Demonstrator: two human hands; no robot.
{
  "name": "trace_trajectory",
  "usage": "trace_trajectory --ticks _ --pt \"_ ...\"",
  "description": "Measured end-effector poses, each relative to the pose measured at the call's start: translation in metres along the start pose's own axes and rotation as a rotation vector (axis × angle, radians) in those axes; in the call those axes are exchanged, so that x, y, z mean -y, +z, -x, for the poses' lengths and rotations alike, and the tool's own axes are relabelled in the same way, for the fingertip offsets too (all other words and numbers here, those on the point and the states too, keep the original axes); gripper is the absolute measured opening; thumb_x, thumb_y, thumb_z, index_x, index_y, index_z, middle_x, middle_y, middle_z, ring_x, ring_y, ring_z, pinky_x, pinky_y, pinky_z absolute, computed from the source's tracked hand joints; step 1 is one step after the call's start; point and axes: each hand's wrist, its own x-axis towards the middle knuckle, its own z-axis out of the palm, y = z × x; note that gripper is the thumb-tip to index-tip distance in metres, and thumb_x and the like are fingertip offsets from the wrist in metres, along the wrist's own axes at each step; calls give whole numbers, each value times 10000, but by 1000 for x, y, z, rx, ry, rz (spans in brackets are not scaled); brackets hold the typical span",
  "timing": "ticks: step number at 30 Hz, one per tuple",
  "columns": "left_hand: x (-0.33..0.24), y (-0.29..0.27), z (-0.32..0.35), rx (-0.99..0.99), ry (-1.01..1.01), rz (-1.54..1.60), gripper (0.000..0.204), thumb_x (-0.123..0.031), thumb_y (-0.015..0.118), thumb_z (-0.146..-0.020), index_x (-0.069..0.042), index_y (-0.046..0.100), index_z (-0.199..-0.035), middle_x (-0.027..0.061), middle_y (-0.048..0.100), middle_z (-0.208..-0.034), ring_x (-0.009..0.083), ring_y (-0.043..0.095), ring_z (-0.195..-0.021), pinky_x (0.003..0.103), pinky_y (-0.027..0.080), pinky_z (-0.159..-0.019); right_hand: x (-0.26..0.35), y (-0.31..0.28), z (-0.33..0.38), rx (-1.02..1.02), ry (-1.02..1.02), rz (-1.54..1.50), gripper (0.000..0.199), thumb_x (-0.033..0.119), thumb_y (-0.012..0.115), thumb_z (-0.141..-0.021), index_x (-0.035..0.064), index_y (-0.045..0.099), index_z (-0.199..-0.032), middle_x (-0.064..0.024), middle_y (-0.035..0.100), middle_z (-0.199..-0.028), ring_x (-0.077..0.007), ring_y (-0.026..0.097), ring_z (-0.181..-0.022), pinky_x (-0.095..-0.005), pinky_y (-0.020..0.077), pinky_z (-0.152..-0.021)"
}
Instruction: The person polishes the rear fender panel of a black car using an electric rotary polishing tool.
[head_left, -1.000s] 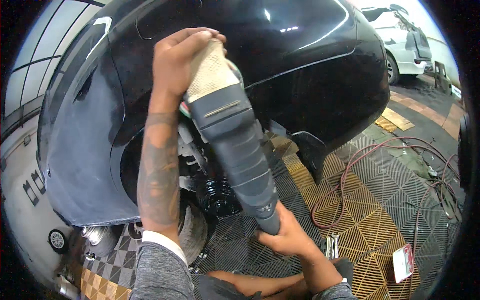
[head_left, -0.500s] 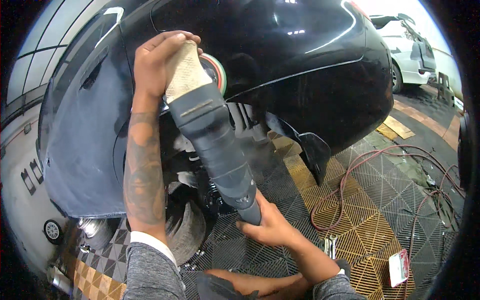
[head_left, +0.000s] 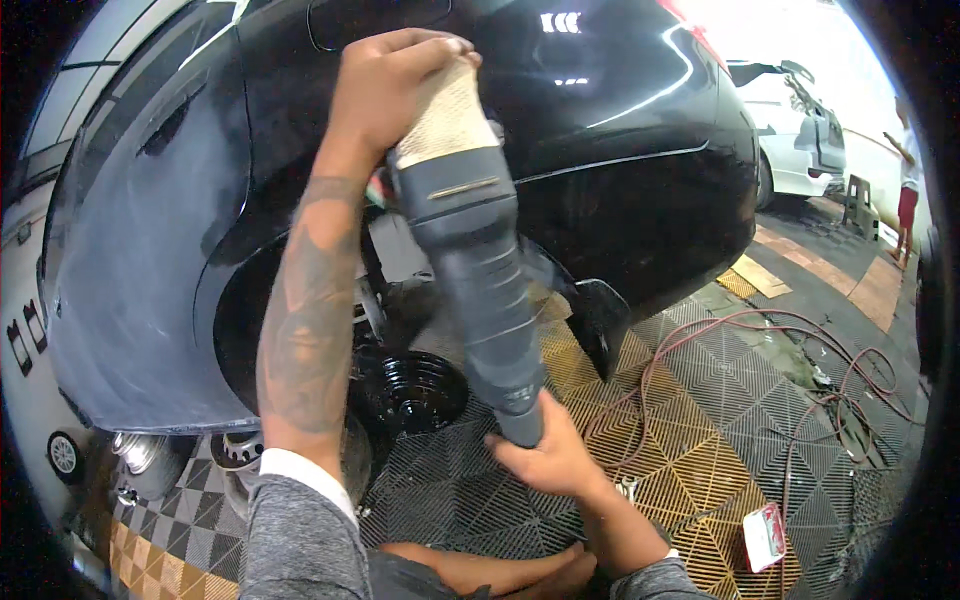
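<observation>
Clamps left hand [head_left: 385,88] over the cream rough-textured cover [head_left: 452,118] of a long black power tool [head_left: 483,275], held in front of the glossy black car body [head_left: 620,170]; wraps right hand [head_left: 552,452] round the tool's end farther from the car body.

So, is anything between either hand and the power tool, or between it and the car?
Nothing visible: the left hand holds the power tool by its pale head, the right hand by its handle. No object shows between tool and black car; the pad is mostly hidden, so contact is unclear.
</observation>
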Motion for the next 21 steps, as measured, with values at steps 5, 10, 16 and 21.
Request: trace_trajectory --ticks 5,10,16,21 --pt "-11 -54 31 -55 -427 345 318 -206 587 -955 62 673 -1102 166 717 -1063 250 725 -915 339 589 -829 -7 29 -7 151 5 8 864 209 773 -791 60 326 -1515 -206 683 -1183 -353 677 -1102 -408 501 -969" --pt "-4 -78 46 -57 -542 484 320 -208 595 -935 46 668 -1117 173 699 -1107 252 698 -971 354 572 -860 -1 41 -5 265 -140 -128 1037 278 748 -880 46 29 -1590 -266 506 -1440 -367 510 -1336 -407 379 -1115" --pt "8 -62 32 -23 -515 515 322 -188 582 -949 55 653 -1148 184 696 -1127 273 702 -988 363 580 -872 -4 37 -4 163 -153 -95 1079 258 687 -912 42 -139 -1572 -322 502 -1414 -435 560 -1266 -425 417 -1081" --pt "-21 -21 17 -69 -401 358 180 -209 697 -920 -64 751 -1012 131 742 -939 245 733 -848 324 597 -781 -4 8 -2 87 -114 40 1099 219 699 -862 70 -118 -1581 -292 614 -1294 -430 622 -1186 -422 464 -1031"
